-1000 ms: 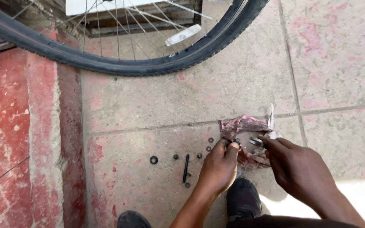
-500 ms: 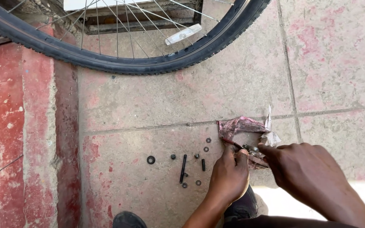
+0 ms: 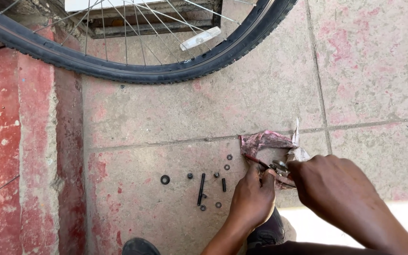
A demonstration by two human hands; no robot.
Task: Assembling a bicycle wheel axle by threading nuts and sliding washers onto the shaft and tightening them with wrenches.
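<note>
Landmark throughout: the crumpled pink wrapper [image 3: 266, 141] lying on the paving slab [image 3: 175, 118], just below a mortar joint.

Far left of the wrapper: a red-painted strip of worn concrete [image 3: 20, 156], flaking.

Above and left of the wrapper: a bicycle wheel [image 3: 133, 71], black tyre resting on the ground, spokes and a white reflector [image 3: 200, 38] visible. It stands well apart from the wrapper.

Left of the wrapper, on the bare slab: a row of small black parts. Furthest out, a black washer [image 3: 165, 179]. Nearer, a thin black axle rod [image 3: 201, 188] lying roughly upright in the view, with small nuts and rings [image 3: 226, 162] scattered around it. They look set out singly, apart from one another, probably so each stays findable and in order; none touch the wrapper.

Just below the wrapper: left hand [image 3: 251, 200], fingers curled, thumb and forefinger pinching one end of a small metal piece [image 3: 278, 166]. Held low over the wrapper, likely so anything dropped lands on it rather than the slab.

Right of that: right hand [image 3: 341, 198], fingers bunched, tips meeting the same metal piece from the opposite side. Both hands close on it together, nearly touching.

The piece itself: small, greyish and shiny, with a thin dark-red stem or wire running from it toward the wrapper's left edge. Mostly covered by fingertips; exact kind not clear. It sits at the wrapper's lower edge.

Below the hands: dark shoe toes [image 3: 140, 246].
</note>
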